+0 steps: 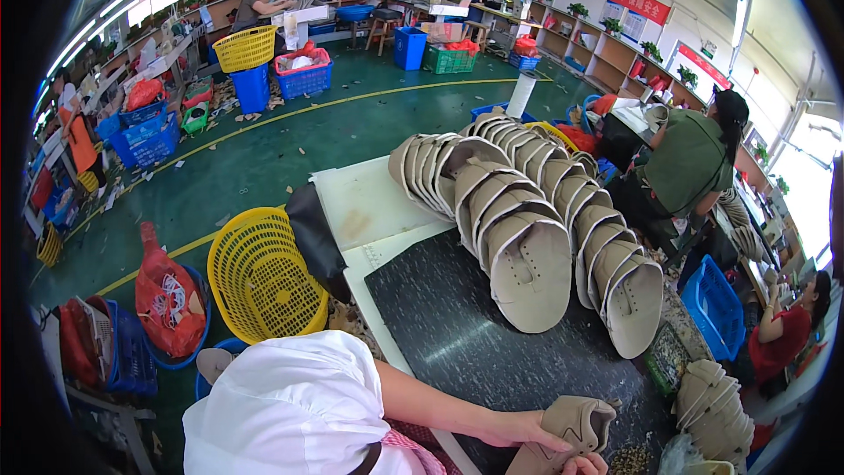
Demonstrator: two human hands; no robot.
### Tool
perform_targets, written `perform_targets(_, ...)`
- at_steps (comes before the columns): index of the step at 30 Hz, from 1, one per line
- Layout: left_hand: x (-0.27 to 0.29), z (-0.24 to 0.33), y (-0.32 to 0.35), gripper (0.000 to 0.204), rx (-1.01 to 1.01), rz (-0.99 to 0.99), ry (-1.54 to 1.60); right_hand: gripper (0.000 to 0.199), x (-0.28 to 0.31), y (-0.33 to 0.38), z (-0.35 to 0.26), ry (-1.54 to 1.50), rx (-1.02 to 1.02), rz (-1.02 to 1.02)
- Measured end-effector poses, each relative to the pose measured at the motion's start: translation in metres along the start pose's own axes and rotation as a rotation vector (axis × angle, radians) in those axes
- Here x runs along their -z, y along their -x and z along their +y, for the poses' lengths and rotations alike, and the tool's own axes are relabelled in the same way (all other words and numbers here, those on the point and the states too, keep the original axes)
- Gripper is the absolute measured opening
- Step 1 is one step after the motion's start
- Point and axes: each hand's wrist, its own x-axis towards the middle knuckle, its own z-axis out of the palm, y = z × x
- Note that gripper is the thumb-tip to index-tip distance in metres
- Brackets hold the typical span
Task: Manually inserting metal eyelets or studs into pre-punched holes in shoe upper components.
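A beige shoe upper (573,422) is held over the dark speckled tabletop at the lower right. My left hand (532,430) grips its side, thumb lying along the outer face. At the picture's bottom edge my right hand (585,464) has its fingers curled against the upper's lower part; only the fingers show. Beyond my hands, two long rows of nested beige uppers lie on the table, the left row (530,273) and the right row (631,303). Another bundle of uppers (714,409) rests to the right of my hands.
Left of the table stand a yellow basket (265,277) and a red bag (169,308) in a blue tub. A blue crate (714,308) is at the right, near a seated person in green (690,163). Scraps lie about the green floor (334,132). Several people sit at other benches.
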Motion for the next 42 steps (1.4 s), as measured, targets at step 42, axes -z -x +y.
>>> perform_targets(42,-0.005,0.019,0.005,0.052,-0.008,0.190,0.041,0.012,0.088,0.014,0.068,0.365,-0.405,0.212)
